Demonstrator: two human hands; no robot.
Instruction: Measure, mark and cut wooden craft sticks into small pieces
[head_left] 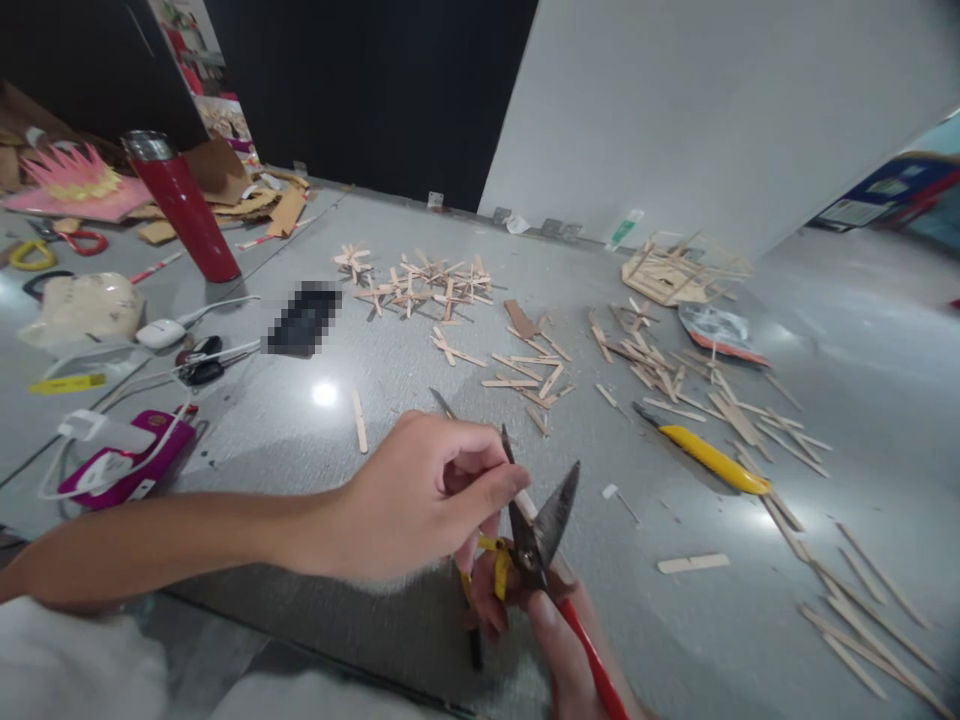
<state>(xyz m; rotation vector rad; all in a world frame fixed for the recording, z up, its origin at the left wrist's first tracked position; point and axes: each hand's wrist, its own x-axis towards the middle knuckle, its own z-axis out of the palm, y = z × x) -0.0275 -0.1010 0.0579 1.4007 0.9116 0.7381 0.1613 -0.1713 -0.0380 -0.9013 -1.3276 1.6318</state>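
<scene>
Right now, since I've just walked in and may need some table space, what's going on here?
A person's left hand pinches a small pale stick between the open blades of red-handled shears, which the right hand grips. Beyond them, wooden pieces lie in loose clusters on the gray table, and a yellow knife lies off to the right.

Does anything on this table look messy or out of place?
Yes, the wooden sticks: they lie strewn at odd angles across the middle and right of the table. The yellow utility knife lies loose beside some, its blade apparently out. I see no obvious spill.
</scene>
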